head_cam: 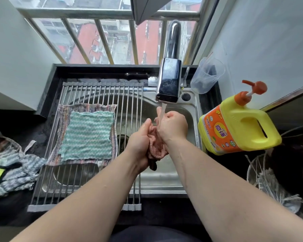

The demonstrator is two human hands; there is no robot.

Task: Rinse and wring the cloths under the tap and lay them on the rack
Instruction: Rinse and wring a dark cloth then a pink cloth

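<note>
The left hand (140, 137) and right hand (171, 127) grip a bunched pink cloth (155, 146) under the running tap (168, 81), fingers curled round it above the sink (164, 179). Rinsing seems in hand; next it needs a firm twist, then spreading on the rack (129, 102) beside the teal cloth (87, 135).

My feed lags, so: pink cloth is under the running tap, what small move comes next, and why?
Probably wring it: the left hand and right hand both grip the bunched pink cloth under the running tap, over the sink.

Pink cloth (156, 148) partly behind fingers (144, 126)
</note>
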